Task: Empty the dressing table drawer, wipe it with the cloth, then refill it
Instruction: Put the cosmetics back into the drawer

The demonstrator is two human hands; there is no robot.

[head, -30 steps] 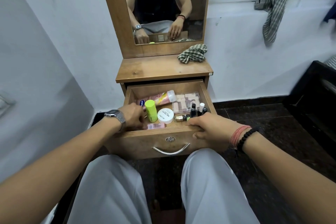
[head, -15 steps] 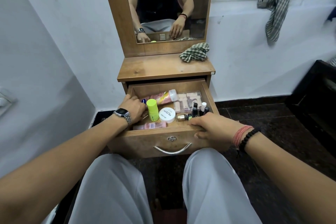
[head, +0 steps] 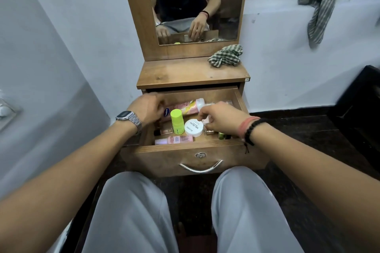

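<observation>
Two hands: we have both inside the open drawer (head: 197, 162); nothing is lifted clear yet.
Drawer front: nearest to us, between our knees, its curved metal handle (head: 200, 167) facing us; the drawer stands pulled well out from under the table (head: 185, 75).
Drawer axis: its long side runs left to right across our view; it slides along the line from us toward the wall, open end up.
Pink packet (head: 173, 139): lies flat against the front wall, long axis left to right.
White jar (head: 194, 128): sits lid up at mid-drawer, label turned sideways.
Green bottle (head: 176, 121): just left of the jar, cap away from us, long axis near to far, slightly tilted.
Right hand (head: 221, 118): over the right half, fingers (head: 202, 113) curled in a pinch just above the jar's far edge; we cannot tell whether they grip anything. Small bottles under the hand are mostly hidden.
Left hand (head: 147, 108): at the left back corner, fingers bent down into the drawer and blurred; whether they hold something we cannot tell.
Pink tube (head: 185, 107): lies toward the back, white cap pointing right, long axis left to right with a slight tilt.
Cloth (head: 225, 55): crumpled on the table's right rear corner, by the mirror (head: 195, 4), untouched.
Progress: we judge the emptying barely begun; the drawer looks full.
Left to do: remove every item, wipe with the cloth, refill.
</observation>
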